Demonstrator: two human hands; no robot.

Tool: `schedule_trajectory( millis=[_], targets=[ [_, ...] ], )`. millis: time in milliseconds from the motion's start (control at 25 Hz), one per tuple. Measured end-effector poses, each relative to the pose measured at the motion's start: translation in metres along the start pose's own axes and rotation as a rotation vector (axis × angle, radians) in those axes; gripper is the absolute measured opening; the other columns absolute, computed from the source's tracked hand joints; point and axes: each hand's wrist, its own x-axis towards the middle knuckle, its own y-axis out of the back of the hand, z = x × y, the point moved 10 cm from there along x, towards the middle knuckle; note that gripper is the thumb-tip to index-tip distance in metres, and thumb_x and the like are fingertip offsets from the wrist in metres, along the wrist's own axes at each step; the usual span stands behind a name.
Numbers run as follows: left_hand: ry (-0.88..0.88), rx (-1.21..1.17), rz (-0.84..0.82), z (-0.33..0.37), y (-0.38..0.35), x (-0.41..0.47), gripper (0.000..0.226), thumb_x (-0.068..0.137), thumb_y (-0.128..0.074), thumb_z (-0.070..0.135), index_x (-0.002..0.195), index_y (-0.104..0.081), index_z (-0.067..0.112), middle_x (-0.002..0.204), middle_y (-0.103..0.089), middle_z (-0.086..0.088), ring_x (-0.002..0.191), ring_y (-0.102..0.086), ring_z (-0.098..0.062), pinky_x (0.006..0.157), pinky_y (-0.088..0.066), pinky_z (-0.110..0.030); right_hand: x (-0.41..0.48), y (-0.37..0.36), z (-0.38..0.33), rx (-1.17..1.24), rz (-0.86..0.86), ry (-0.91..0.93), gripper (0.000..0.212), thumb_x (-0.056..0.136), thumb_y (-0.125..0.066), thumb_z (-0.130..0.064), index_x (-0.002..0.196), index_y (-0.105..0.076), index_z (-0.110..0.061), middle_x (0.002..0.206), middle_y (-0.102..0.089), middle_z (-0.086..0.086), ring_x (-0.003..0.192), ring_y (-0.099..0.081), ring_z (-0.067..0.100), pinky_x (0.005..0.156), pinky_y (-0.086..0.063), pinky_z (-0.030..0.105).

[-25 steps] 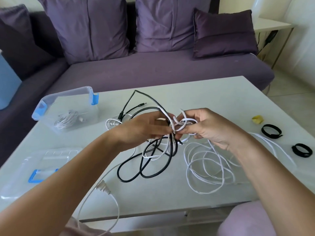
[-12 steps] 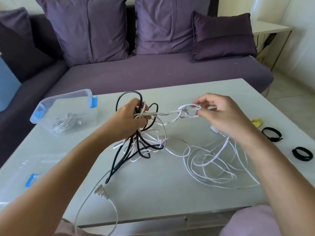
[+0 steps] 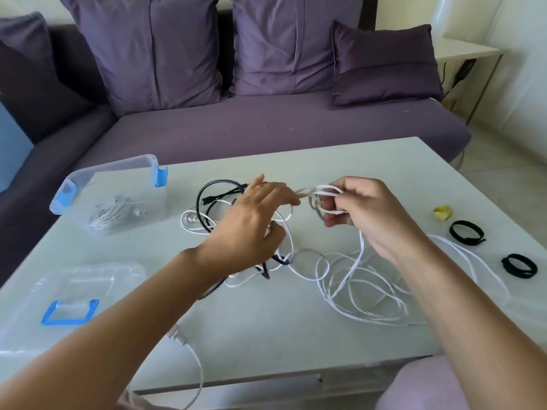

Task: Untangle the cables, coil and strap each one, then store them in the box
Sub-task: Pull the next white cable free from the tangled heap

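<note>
Purple upholstery fills the far side of the view, where a sofa [image 3: 266,128] is seen behind a white table [image 3: 340,164]. Toward the table's near left corner a clear lid [image 3: 88,279] with a blue handle is laid flat, its near end cut off by the left forearm. At the far left corner the clear box [image 3: 88,179] is placed open, and a coiled white cable [image 3: 109,214] is made out only dimly through its wall. A loose white cable [image 3: 355,294] is spread in loops across the middle and toward the right edge, partly covered by the right forearm. One strand is run over the near edge, with a plug [image 3: 177,338] half hidden beside the left arm. A black cable [image 3: 207,189] is arched behind the left hand [image 3: 251,229], and its lower run is hidden under the palm. A knot [image 3: 318,199] of white strands is held up off the table, gripped by the curled fingers of the right hand [image 3: 367,211]. The left hand is stretched toward that knot, fingers extended and blurred; whether a strand is pinched cannot be told. By the right edge a black strap [image 3: 466,232], a second black strap [image 3: 519,265] and a small yellow strap [image 3: 443,212] are laid apart. Bare surface is left along the far edge, at the far right corner and in the near middle between the forearms.
</note>
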Motion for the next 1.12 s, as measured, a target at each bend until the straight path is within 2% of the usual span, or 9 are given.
schedule_trajectory(
  millis=[160,280,400,600,720,800,920,1000,1120],
  targets=[
    [0.357,-0.402,0.140,-0.025,0.002,-0.007,0.021,0.091,-0.060,0.024,0.099,-0.041,0.018,0.073,-0.058,0.003,0.069,-0.059,-0.016,0.067,-0.048,-0.029,-0.007,-0.026,-0.014,0.205,-0.260,0.049,0.046,0.072,-0.035,0.025,0.079,-0.067,-0.008,0.073,-0.065,0.004,0.075,-0.062,0.014,0.070,-0.048,0.014],
    [0.468,-0.487,0.053,-0.036,-0.006,-0.007,0.020,0.094,-0.048,0.007,0.094,-0.057,0.025,0.049,-0.040,0.007,0.043,-0.037,-0.014,0.045,-0.033,-0.022,0.001,0.006,-0.018,-0.339,0.071,0.226,0.029,0.078,-0.049,0.012,0.079,-0.065,-0.012,0.082,-0.068,0.002,0.078,-0.060,0.015,0.064,-0.040,0.011],
    [0.491,-0.824,-0.084,-0.035,-0.019,-0.008,0.024,0.090,-0.049,0.008,0.093,-0.071,0.017,0.051,-0.027,0.002,0.045,-0.022,-0.012,0.043,-0.020,-0.021,0.001,0.028,-0.021,-0.526,0.311,0.292,0.008,0.086,-0.056,-0.006,0.083,-0.062,-0.007,0.079,-0.066,0.003,0.072,-0.061,0.022,0.064,-0.043,0.022],
    [0.538,-0.908,-0.155,-0.038,-0.024,-0.014,0.029,0.088,-0.050,0.034,0.104,-0.072,0.024,0.060,-0.015,-0.008,0.051,-0.013,-0.020,0.044,-0.015,-0.026,0.007,-0.002,-0.001,0.116,-0.023,0.062,0.034,0.091,-0.034,0.009,0.102,-0.065,0.000,0.092,-0.071,0.012,0.079,-0.070,0.021,0.072,-0.058,0.031],
    [0.600,-0.887,-0.039,-0.044,-0.018,-0.016,0.033,0.099,-0.043,0.029,0.094,-0.072,0.014,0.050,-0.042,-0.005,0.041,-0.036,-0.016,0.040,-0.033,-0.021,0.003,-0.013,-0.006,0.289,-0.150,0.026,0.038,0.085,-0.035,0.016,0.099,-0.067,0.000,0.091,-0.071,0.013,0.081,-0.069,0.018,0.077,-0.057,0.028],
    [0.694,-1.060,0.047,-0.050,-0.020,-0.018,0.039,0.099,-0.039,0.017,0.082,-0.073,0.008,0.066,-0.066,-0.005,0.058,-0.062,-0.015,0.058,-0.052,-0.021,0.002,-0.014,-0.006,0.258,-0.168,0.014,0.043,0.081,-0.035,0.020,0.094,-0.069,-0.003,0.086,-0.072,0.011,0.078,-0.069,0.015,0.072,-0.056,0.021],
    [0.753,-1.375,0.177,-0.055,-0.023,-0.016,0.042,0.098,-0.035,0.013,0.071,-0.067,0.008,0.070,-0.067,-0.006,0.068,-0.066,-0.015,0.071,-0.056,-0.022,0.004,-0.005,-0.003,0.141,-0.101,0.004,0.043,0.079,-0.037,0.021,0.086,-0.070,-0.006,0.078,-0.072,0.008,0.074,-0.068,0.016,0.066,-0.054,0.017],
    [0.805,-1.476,0.221,-0.057,-0.022,-0.017,0.037,0.101,-0.028,0.014,0.074,-0.053,0.009,0.058,-0.060,-0.003,0.052,-0.061,-0.013,0.053,-0.053,-0.019,0.005,-0.002,0.004,0.229,-0.091,-0.067,0.045,0.078,-0.029,0.024,0.076,-0.065,-0.004,0.067,-0.069,0.005,0.067,-0.066,0.015,0.061,-0.054,0.018],
    [0.904,-1.373,0.150,-0.062,-0.022,-0.023,0.032,0.103,-0.025,0.018,0.077,-0.044,0.016,0.042,-0.035,0.006,0.027,-0.026,-0.004,0.030,-0.020,-0.011,0.002,-0.005,0.004,0.524,-0.123,-0.131,0.045,0.074,-0.019,0.025,0.064,-0.050,-0.005,0.064,-0.068,0.006,0.064,-0.068,0.014,0.060,-0.055,0.019]
  ],
)
